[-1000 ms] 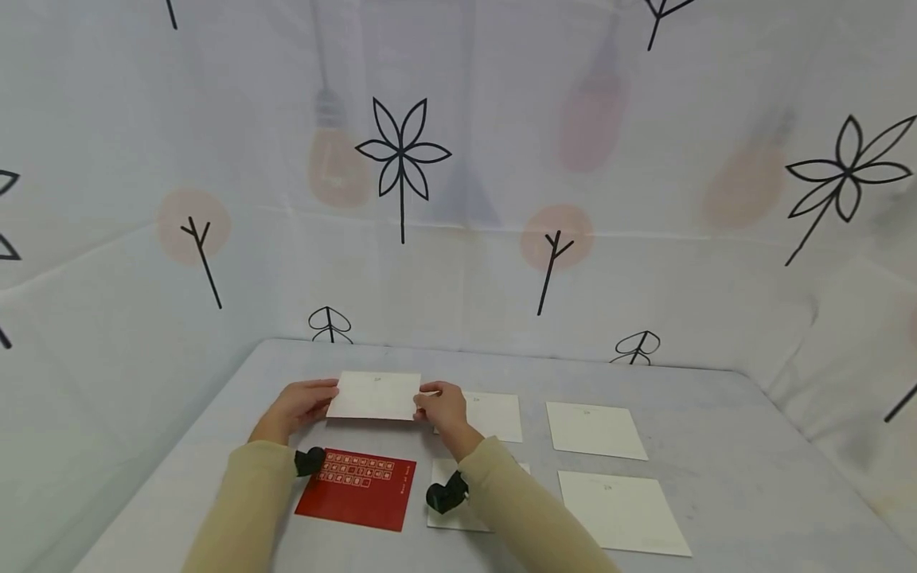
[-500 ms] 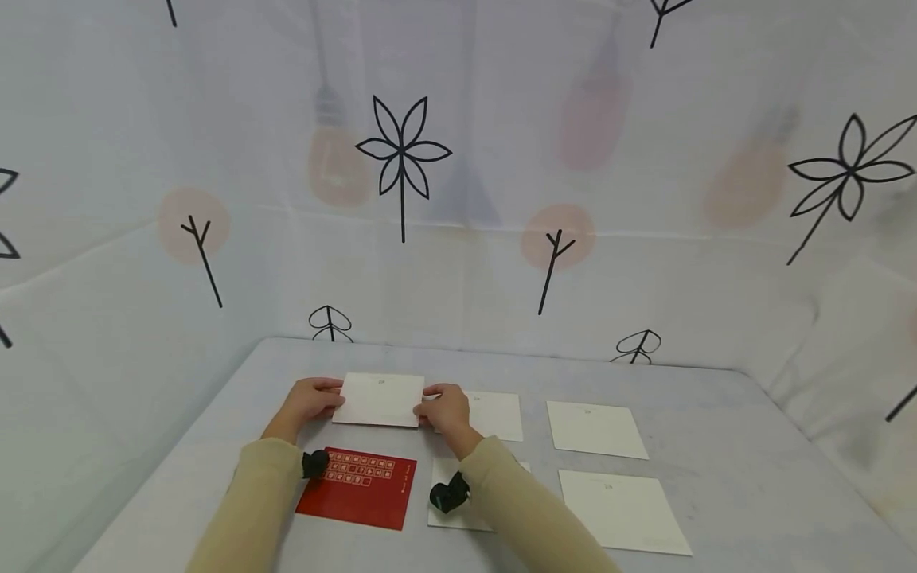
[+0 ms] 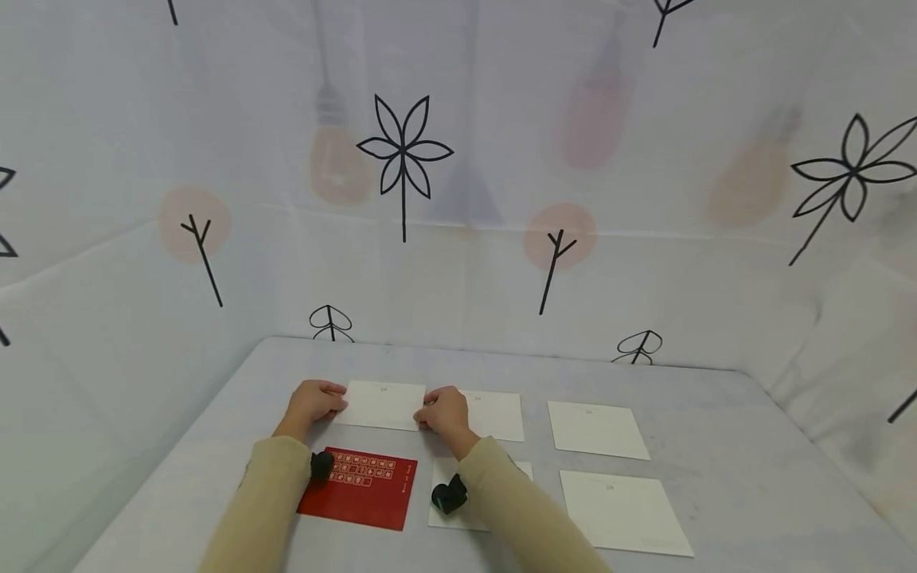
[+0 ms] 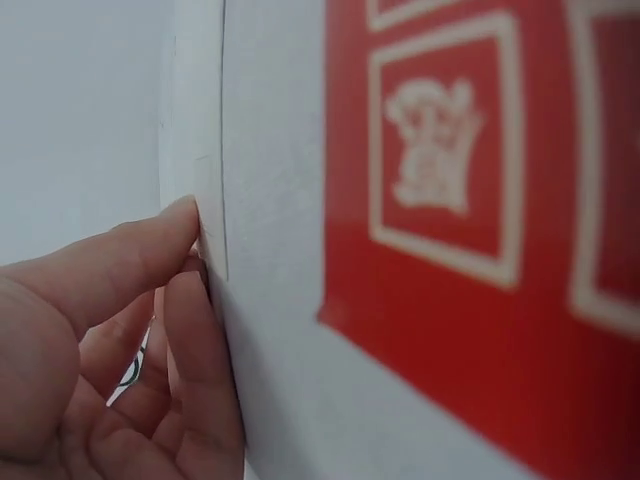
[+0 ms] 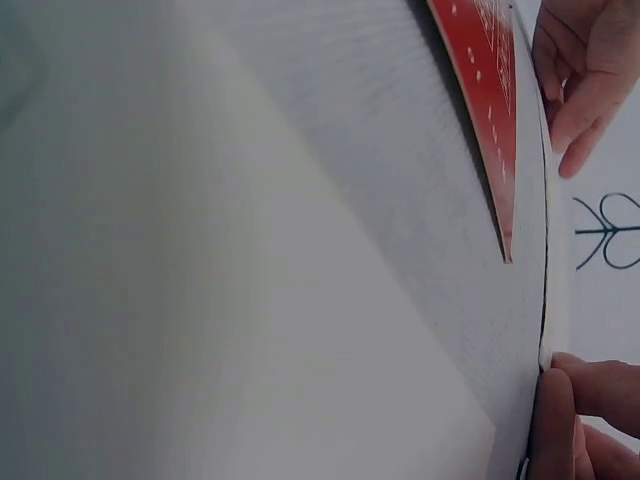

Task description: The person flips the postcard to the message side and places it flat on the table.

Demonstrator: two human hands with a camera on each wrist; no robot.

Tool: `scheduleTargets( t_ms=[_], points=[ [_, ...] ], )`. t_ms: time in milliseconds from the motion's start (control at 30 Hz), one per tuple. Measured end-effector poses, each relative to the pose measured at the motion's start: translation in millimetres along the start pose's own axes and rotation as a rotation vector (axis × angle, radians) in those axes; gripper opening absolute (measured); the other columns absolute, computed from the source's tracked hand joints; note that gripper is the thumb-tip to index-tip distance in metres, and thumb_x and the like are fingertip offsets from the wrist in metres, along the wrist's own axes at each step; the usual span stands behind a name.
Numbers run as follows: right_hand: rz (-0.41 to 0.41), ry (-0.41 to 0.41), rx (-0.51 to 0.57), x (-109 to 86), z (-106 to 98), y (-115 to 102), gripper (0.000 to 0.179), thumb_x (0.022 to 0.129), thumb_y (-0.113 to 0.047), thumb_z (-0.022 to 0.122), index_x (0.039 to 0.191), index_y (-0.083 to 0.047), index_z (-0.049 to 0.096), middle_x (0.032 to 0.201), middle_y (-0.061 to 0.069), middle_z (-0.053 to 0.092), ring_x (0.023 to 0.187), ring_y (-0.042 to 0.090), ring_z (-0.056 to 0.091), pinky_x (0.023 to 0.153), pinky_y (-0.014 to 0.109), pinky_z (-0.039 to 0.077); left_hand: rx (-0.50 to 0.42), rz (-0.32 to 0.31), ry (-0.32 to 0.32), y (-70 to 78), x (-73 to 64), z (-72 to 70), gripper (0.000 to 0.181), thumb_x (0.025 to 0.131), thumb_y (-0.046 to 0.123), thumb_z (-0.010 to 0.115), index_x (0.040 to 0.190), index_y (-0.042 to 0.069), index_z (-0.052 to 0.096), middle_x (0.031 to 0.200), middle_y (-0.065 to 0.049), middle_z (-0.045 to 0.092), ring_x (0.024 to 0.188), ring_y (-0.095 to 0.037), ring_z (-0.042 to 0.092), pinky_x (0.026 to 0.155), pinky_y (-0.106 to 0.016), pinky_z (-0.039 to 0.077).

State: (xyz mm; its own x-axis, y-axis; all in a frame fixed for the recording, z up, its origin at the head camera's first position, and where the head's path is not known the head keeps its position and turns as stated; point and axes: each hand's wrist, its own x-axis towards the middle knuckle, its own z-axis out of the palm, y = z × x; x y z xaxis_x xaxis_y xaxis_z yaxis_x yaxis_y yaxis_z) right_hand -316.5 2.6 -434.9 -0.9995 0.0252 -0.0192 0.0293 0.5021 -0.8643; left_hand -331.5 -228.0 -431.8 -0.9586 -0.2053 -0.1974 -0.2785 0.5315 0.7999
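Note:
A white card (image 3: pixel 384 407) lies flat, or nearly so, at the back left of the table. My left hand (image 3: pixel 314 406) pinches its left edge between thumb and fingers; in the left wrist view the thumb (image 4: pixel 150 248) presses on the card's rim. At the opposite edge, my right hand (image 3: pixel 444 411) pinches the near right corner, and the right wrist view has its thumb and forefinger meeting at the card's edge. Just in front sits a red card (image 3: pixel 365 501) printed with rows of small pale squares, partly behind the left wrist camera.
Other white cards lie to the right: one at the back (image 3: pixel 494 415) beside my right hand, one (image 3: pixel 458 516) partly under my right sleeve, and two farther right, back (image 3: pixel 598 430) and front (image 3: pixel 625 512). A patterned white cloth (image 3: pixel 458 278) hangs behind the table.
The white card between my hands has come down from a tilted, raised position to the table surface, shifting slightly right. Both hands still hold it; the left moved a little right too.

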Motion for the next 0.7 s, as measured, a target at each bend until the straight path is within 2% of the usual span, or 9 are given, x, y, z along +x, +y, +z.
scheduleTargets(
  t_ms=[267,433,533,700],
  points=[
    [0.036,-0.04,0.06,-0.5,-4.2,-2.3,0.024,0.071,-0.001,0.076,0.093,0.002,0.065,0.062,0.005,0.061,0.051,0.011,0.059,0.049,0.024,0.048,-0.013,-0.013,-0.024,-0.1,0.9,-1.7,0.035,0.081,0.007,0.068,0.113,-0.006,0.061,0.085,-0.011,0.062,0.062,-0.012,0.053,0.056,-0.023,0.046],
    [0.043,-0.059,0.066,2.9,-5.6,-0.3,0.023,0.073,-0.005,0.077,0.093,0.0,0.065,0.062,0.004,0.061,0.052,0.011,0.058,0.049,0.023,0.046,-0.043,-0.014,-0.039,0.5,-1.1,-5.1,0.041,0.083,0.011,0.067,0.12,-0.004,0.057,0.098,-0.015,0.064,0.067,-0.014,0.055,0.058,-0.023,0.046],
    [0.043,-0.055,0.07,4.6,-6.0,0.5,0.023,0.074,-0.007,0.077,0.092,-0.002,0.065,0.063,0.004,0.061,0.053,0.012,0.057,0.049,0.023,0.044,-0.046,-0.007,-0.042,1.1,-3.8,-8.2,0.042,0.085,0.013,0.066,0.123,-0.001,0.056,0.108,-0.018,0.061,0.075,-0.016,0.057,0.062,-0.023,0.048],
    [0.029,-0.075,0.079,0.6,-9.1,-3.9,0.023,0.074,-0.009,0.077,0.093,-0.002,0.066,0.067,0.003,0.062,0.055,0.012,0.059,0.051,0.024,0.046,-0.062,0.011,-0.052,2.5,-11.1,-14.4,0.043,0.087,0.015,0.065,0.126,0.001,0.054,0.121,-0.022,0.054,0.099,-0.027,0.056,0.078,-0.031,0.051]
  ],
)
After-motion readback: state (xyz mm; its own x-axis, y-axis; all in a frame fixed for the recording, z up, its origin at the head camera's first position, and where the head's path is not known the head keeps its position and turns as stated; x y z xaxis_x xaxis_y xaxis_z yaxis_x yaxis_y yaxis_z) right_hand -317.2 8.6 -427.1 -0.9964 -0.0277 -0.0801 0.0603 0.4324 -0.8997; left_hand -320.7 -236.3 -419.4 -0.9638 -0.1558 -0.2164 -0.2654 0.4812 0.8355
